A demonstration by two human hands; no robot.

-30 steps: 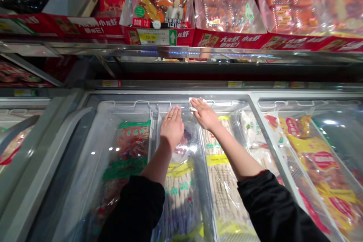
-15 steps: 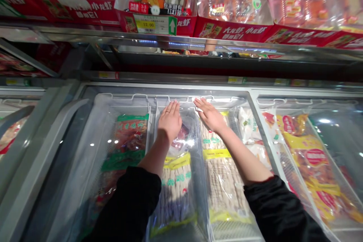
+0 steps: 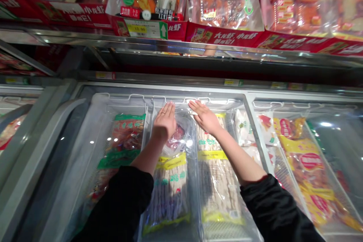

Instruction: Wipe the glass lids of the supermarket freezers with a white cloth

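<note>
Both my hands lie flat on the sliding glass lid (image 3: 85, 140) of a chest freezer, fingers stretched out and together. My left hand (image 3: 164, 123), a ring on one finger, rests over a clear bag of reddish meat (image 3: 178, 138). My right hand (image 3: 205, 118) rests a little to the right, above a yellow-labelled pack of pale skewers (image 3: 215, 181). A second pack of skewers (image 3: 170, 185) lies under my left forearm. Nothing shows in either hand. Both sleeves are black.
Under the glass, wire baskets hold a green-labelled red pack (image 3: 124, 140) on the left and yellow and red packs (image 3: 306, 159) on the right. A metal shelf (image 3: 181, 47) overhangs the freezer's back, carrying red cartons, clear bags and a price tag (image 3: 138, 29).
Both hands stay flat on the lid near its far edge. A white scrap seen under my right fingertips a second ago no longer shows. The view has drifted slightly.
</note>
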